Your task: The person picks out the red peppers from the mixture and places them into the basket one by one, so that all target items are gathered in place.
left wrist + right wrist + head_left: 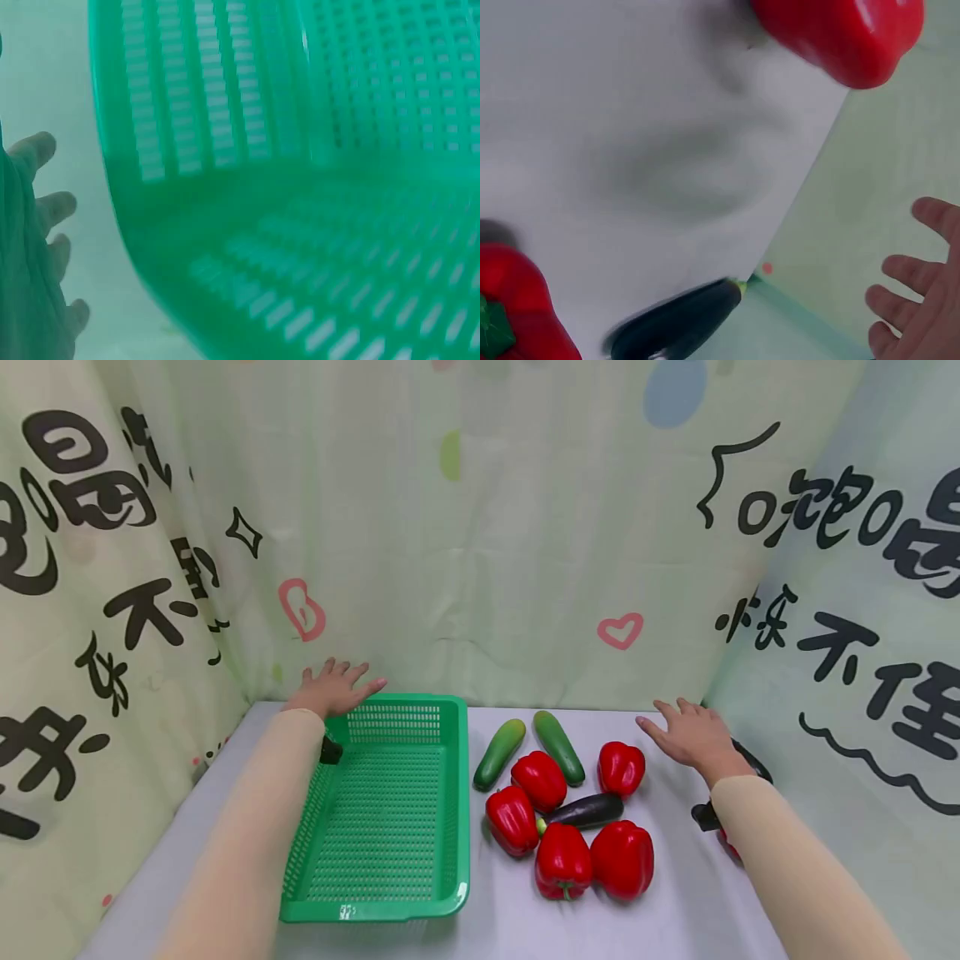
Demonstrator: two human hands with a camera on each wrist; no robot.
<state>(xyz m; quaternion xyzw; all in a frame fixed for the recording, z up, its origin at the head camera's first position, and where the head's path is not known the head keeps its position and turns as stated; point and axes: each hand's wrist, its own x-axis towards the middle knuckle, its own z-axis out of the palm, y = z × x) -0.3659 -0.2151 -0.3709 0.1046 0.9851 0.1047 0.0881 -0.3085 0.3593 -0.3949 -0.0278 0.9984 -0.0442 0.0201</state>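
My left hand (333, 689) hovers with spread fingers over the far left corner of a green plastic basket (462, 810). In the left wrist view its fingertips (56, 210) show beside the basket's rim (112, 180). Out to the right, my right hand (690, 735) is held above the table with fingers apart and nothing in it. The nearest red bell pepper (621, 768) lies just left of it. Partly hidden by the right wrist are an eggplant (752, 762) and another red bell pepper (729, 845); the right wrist view shows that eggplant (679, 322) more fully.
Between basket and right hand lie two cucumbers (499, 754), a second eggplant (588, 811) and several red bell peppers (563, 862). A white cloth covers the table (675, 877). Printed curtains (525, 568) close off the back and both sides.
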